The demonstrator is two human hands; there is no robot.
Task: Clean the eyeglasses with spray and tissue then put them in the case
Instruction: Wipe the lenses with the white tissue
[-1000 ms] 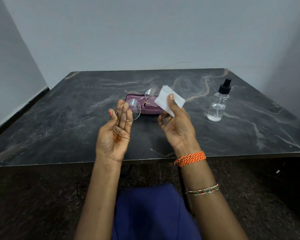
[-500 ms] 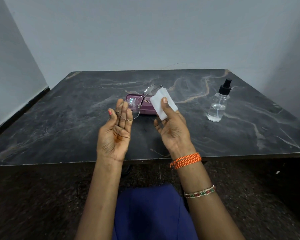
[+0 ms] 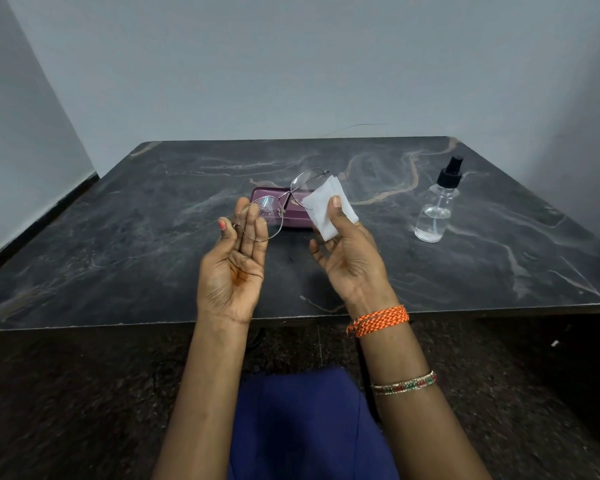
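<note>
Your left hand (image 3: 234, 271) has its grip closed on the eyeglasses (image 3: 281, 207), pinching the outer edge of the left lens between the thumb and fingers (image 3: 253, 223). That looks like a choice to keep skin on the rim and leave the glass free for wiping. It also holds the thin metal frame up above the counter (image 3: 118, 244), tilted so the other lens reaches toward your right side. Directly behind the glasses the purple case (image 3: 267, 197) lies flat and shut on the counter, close at hand for the last step. Your right hand (image 3: 352, 261) grips the folded white tissue (image 3: 326, 211) under the thumb, its upper edge at or just short of the far lens; whether it touches the glass is not clear. The folded pad gives you a firm face to wipe with. Further right, well apart from both hands, the clear spray bottle (image 3: 437, 209) with its black pump stands upright with some liquid in its lower part, parked out of the wiping path. No brand, label or writing can be read on the bottle, the case or the frame.
</note>
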